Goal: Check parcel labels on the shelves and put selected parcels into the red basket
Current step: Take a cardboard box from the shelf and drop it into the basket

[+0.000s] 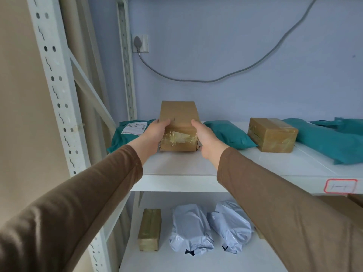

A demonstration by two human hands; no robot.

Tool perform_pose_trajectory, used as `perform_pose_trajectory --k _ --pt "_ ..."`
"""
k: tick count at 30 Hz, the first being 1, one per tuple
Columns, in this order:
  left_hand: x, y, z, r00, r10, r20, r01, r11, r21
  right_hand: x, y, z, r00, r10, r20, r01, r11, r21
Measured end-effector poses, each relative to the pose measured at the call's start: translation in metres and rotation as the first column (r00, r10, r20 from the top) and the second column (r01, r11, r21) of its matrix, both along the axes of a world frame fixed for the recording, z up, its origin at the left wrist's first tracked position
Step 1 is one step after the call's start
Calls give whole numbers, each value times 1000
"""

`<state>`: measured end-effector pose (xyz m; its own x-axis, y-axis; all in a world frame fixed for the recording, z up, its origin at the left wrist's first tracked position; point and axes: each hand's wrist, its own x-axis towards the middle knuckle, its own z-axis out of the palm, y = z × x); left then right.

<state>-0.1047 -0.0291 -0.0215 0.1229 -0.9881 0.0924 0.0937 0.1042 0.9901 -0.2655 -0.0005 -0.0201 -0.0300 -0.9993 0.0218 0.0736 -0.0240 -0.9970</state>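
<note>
A brown cardboard parcel (pixel 178 114), taped at its near end, stands tilted on the upper white shelf (pixel 176 165). My left hand (pixel 155 132) grips its left side and my right hand (pixel 206 136) grips its right side. No label shows on the faces turned to me. Left of it lies a teal mailer bag (pixel 125 138) with a white printed label (pixel 134 128). Another teal bag (pixel 229 134) lies just right of my right hand. The red basket is out of view.
Further right on the upper shelf sit a taped cardboard box (pixel 272 134) and more teal bags (pixel 330 142). The lower shelf holds a narrow cardboard box (pixel 150 229) and two grey poly bags (pixel 191 226). A perforated white upright (pixel 59 91) stands at left; a grey cable (pixel 216 79) hangs on the wall.
</note>
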Motion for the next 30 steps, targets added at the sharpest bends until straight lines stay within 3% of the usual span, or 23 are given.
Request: perform_pose_trajectory --k 5,8,14,17,20,23,26,28,30 --pt "-17 60 1 995 -14 -97 -9 974 -226 -17 30 4 993 21 112 1 981 -192" --pt "-31 95 -1 984 26 -175 -66 972 -226 -37 52 10 979 57 197 1 959 -283" --pt "-45 147 -9 905 -140 -402 122 990 -71 -81 101 24 996 38 81 -2 917 -399" --pt "-58 170 -16 791 -307 -530 282 951 -131 -99 122 38 999 32 -1 -29 893 -450" --pt "-80 192 -19 739 -320 -593 269 947 -175 -110 137 45 1000 22 -22 -30 882 -471" --pt "-101 205 -22 846 -233 -480 115 958 -262 -118 147 42 1000 21 19 -11 912 -409" --pt "-103 207 -30 982 -8 -189 -82 881 -466 -130 156 31 998 46 48 -30 954 -300" --pt "-99 203 -39 992 111 57 -53 787 -615 -141 161 25 992 69 102 -46 976 -214" --pt "-91 200 -47 917 290 275 12 668 -744 -152 168 20 981 122 151 -102 986 -135"
